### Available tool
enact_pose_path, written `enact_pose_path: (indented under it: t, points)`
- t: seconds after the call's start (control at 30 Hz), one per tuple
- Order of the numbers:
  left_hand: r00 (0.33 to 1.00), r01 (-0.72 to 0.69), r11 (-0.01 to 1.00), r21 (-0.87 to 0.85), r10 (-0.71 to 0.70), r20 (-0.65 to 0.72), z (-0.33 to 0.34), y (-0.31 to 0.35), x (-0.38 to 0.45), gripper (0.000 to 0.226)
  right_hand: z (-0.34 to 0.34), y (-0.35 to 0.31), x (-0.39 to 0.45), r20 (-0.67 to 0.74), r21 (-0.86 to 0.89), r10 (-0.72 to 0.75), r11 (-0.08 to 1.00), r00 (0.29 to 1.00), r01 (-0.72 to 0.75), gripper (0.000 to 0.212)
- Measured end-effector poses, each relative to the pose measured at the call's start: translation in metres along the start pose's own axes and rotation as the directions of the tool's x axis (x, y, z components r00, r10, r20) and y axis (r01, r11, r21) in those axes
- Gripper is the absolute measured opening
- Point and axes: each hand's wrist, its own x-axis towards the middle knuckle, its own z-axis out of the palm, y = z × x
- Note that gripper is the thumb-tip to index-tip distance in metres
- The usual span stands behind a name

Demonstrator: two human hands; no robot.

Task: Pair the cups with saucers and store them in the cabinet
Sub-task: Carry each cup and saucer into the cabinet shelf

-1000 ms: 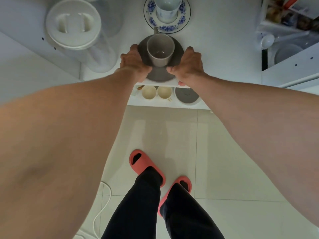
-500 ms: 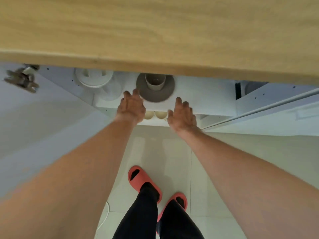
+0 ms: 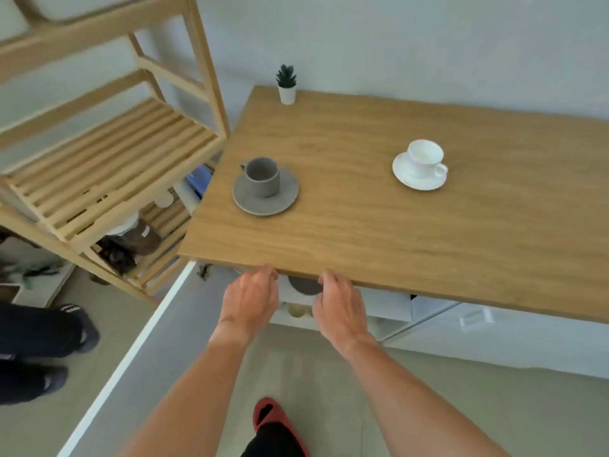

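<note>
A grey cup [image 3: 263, 175] stands on a grey saucer [image 3: 247, 203] on the wooden counter [image 3: 379, 232], left of centre. A white cup [image 3: 423, 158] sits on a white saucer [image 3: 425, 184] further right. Under the counter edge, a dark grey saucer [image 3: 304, 286] shows on the white cabinet shelf [image 3: 385, 305]; its cup is hidden by the counter. My left hand [image 3: 248, 300] and my right hand [image 3: 341, 301] hover in front of that shelf, either side of the saucer, fingers loosely apart and holding nothing.
A small potted plant [image 3: 286, 84] stands at the counter's back left corner. A wooden slatted rack [image 3: 99, 166] with jars stands to the left. The open white cabinet door [image 3: 138, 344] juts out at lower left. Another person's feet [image 3: 43, 351] are at far left. Cream cups [image 3: 296, 311] sit on a lower shelf.
Both hands let go of the grey saucer with its cup on the shelf and drew back. My view rose, bringing the countertop and its two cup sets into sight.
</note>
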Motion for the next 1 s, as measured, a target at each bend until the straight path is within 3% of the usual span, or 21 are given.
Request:
enact_pose_path:
  t: [0.13, 0.3, 0.53, 0.7, 0.8, 1.0]
  points:
    - [0.994, 0.039, 0.989, -0.141, -0.053, -0.097, -0.031, 0.010, 0.011, 0.020, -0.029, -0.026, 0.023, -0.035, 0.139, 0.022, 0.990, 0.999, -0.017, 0.018]
    - [0.972, 0.150, 0.944, -0.295, -0.196, -0.132, -0.045, 0.006, 0.057, 0.025, -0.038, -0.043, 0.077, 0.001, 0.251, 0.148, 0.957, 0.989, -0.144, 0.031]
    - [0.917, 0.344, 0.793, -0.502, -0.400, -0.003, -0.054, -0.024, 0.137, 0.038, -0.028, -0.065, 0.161, 0.072, 0.309, 0.240, 0.918, 0.968, -0.250, 0.048]
    - [0.932, 0.341, 0.827, -0.447, -0.359, 0.048, -0.052, -0.049, 0.177, 0.053, -0.011, -0.071, 0.205, 0.153, 0.377, 0.381, 0.830, 0.912, -0.410, 0.040]
    - [0.936, 0.346, 0.831, -0.436, -0.338, 0.097, -0.048, -0.055, 0.192, 0.050, -0.005, -0.074, 0.222, 0.193, 0.441, 0.410, 0.776, 0.892, -0.452, 0.045]
    - [0.883, 0.467, 0.653, -0.596, -0.377, 0.279, -0.046, -0.056, 0.201, 0.045, -0.010, -0.072, 0.234, 0.307, 0.447, 0.405, 0.737, 0.861, -0.506, 0.047]
